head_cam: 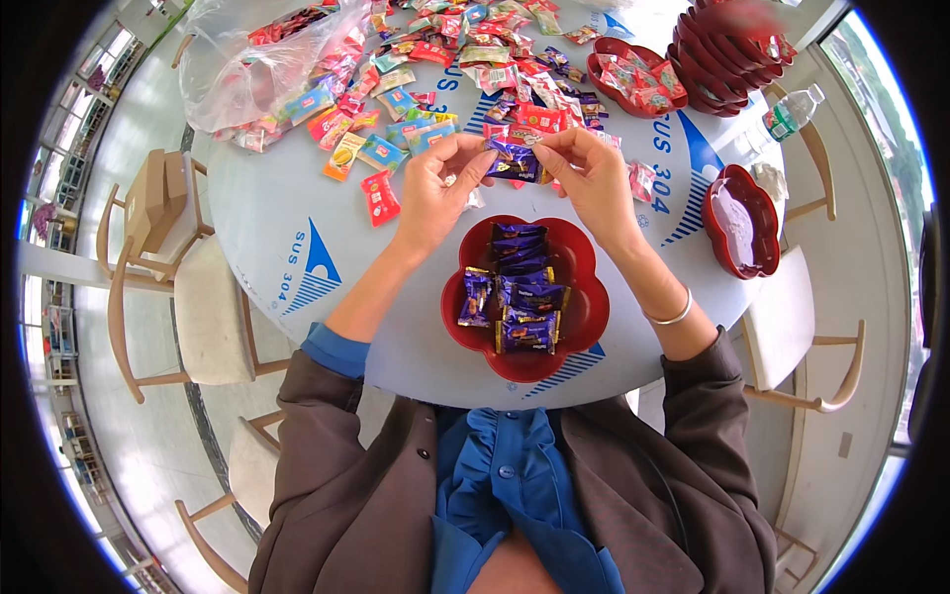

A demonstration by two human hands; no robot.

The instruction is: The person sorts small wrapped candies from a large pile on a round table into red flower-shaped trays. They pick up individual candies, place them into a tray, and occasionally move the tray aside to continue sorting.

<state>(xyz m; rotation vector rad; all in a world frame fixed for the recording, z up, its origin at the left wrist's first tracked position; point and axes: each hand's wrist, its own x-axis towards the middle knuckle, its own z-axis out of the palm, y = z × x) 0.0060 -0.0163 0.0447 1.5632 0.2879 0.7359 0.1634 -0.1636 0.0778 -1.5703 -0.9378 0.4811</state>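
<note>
Between the fingertips of my left hand (445,182) and my right hand (582,174) is a purple-wrapped toffee candy (517,161), pinched at both ends. Below my hands, close to the table's near edge, a red flower-shaped bowl (582,260) holds several purple-wrapped candies (534,295). They lie in an overlapping column, with one set upright to its left. Past my hands a large pile of mixed wrapped candies (482,56) spreads over the round table (297,200).
A clear plastic bag (245,74) with candies lies back left. At the right are a red bowl of pink-wrapped candies (642,85), stacked red bowls (724,63), a plastic bottle (790,115), a crumpled tissue (772,180) and another red bowl (768,249). Wooden chairs (215,327) stand around.
</note>
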